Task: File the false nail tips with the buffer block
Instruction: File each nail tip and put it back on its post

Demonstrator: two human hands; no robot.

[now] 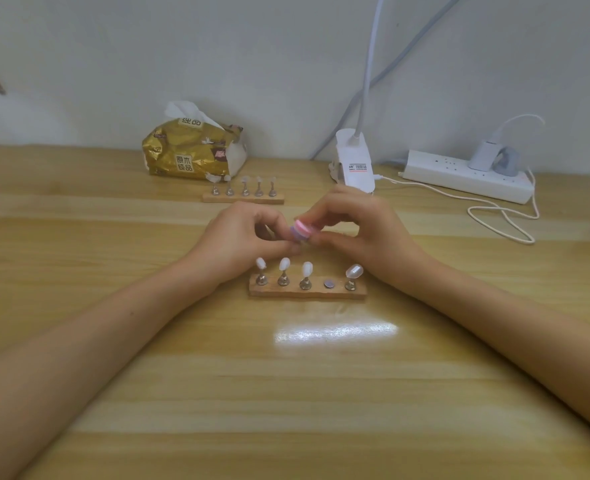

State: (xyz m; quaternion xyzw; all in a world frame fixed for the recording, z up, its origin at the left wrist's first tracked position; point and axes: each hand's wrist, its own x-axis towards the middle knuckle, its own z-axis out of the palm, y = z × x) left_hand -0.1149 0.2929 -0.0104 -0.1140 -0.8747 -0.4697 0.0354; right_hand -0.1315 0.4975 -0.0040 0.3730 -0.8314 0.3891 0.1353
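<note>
The block (300, 232) is pinched by the right hand (359, 233); the curled left hand's (241, 237) hold is hidden. Light, even strokes are advised.

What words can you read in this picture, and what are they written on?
"原木纯品": on the front of the gold tissue pack.
"纯品": near the top of the same pack, upside down.
Label on the white lamp clip: print too small to read.

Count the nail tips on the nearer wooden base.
4 nail tips: three leftmost on the wooden base, one at its right end. Another may hide in the left hand.
</note>
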